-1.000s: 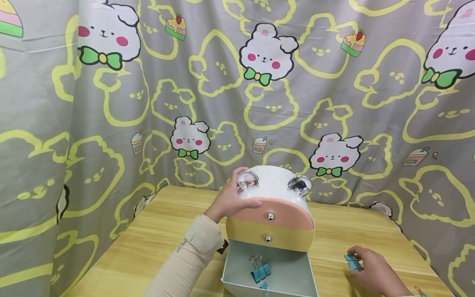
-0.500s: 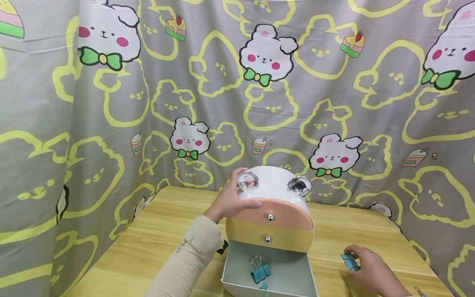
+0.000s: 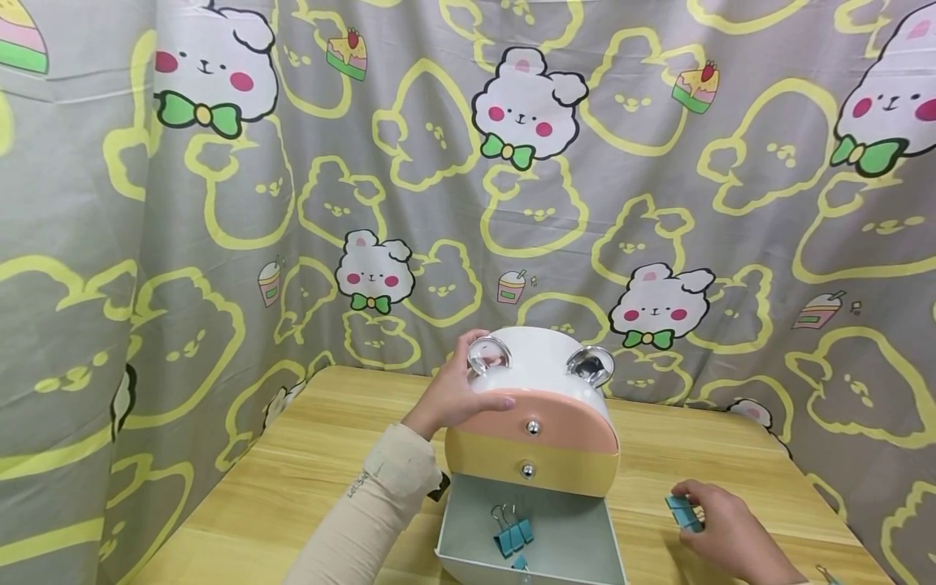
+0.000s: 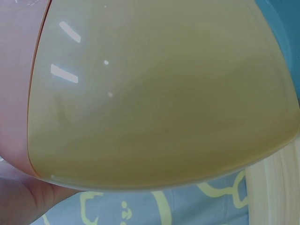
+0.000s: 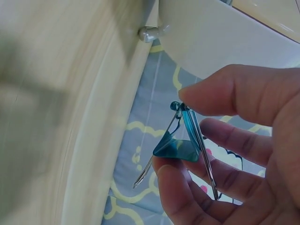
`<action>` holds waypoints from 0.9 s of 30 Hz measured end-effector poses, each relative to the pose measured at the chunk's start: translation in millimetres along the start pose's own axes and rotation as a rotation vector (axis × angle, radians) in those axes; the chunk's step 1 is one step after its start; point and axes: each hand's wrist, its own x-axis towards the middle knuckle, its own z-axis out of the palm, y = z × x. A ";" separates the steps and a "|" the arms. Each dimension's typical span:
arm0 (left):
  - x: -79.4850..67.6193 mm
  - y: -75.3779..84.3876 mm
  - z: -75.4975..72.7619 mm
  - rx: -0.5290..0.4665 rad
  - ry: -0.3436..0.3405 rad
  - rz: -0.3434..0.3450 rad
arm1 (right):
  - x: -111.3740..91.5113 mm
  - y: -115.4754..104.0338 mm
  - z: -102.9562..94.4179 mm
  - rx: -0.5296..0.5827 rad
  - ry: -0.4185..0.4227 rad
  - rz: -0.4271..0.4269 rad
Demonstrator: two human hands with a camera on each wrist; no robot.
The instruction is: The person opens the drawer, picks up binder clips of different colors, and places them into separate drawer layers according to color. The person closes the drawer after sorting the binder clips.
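My left hand grips the upper left of a small drawer organizer, thumb on its pink front and fingers behind a silver ear. The organizer has a white body, a pink upper drawer and a yellow middle drawer. Its grey-green bottom drawer is pulled out. Inside lie blue binder clips. On the right, over the table, my right hand pinches another blue binder clip between thumb and fingers. In the left wrist view, the yellow front hides most of the left hand.
The organizer stands on a wood-grain table. Near the right front edge lies a partly visible small item with wire handles. Behind the table hangs a grey curtain with cartoon prints.
My right hand has moved slightly left towards the organizer, carrying the binder clip, which has turned a little. The left hand and the drawers have stayed still.
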 end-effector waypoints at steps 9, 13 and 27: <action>-0.1 0.2 0.1 0.001 -0.001 -0.004 | -1.5 -7.4 -0.9 0.040 -0.007 0.008; 0.0 -0.2 0.0 -0.002 0.000 -0.002 | -2.3 -12.6 -1.3 0.033 -0.004 0.000; 0.0 -0.2 -0.1 -0.005 0.001 0.001 | -5.5 -27.5 -1.1 0.058 0.026 -0.035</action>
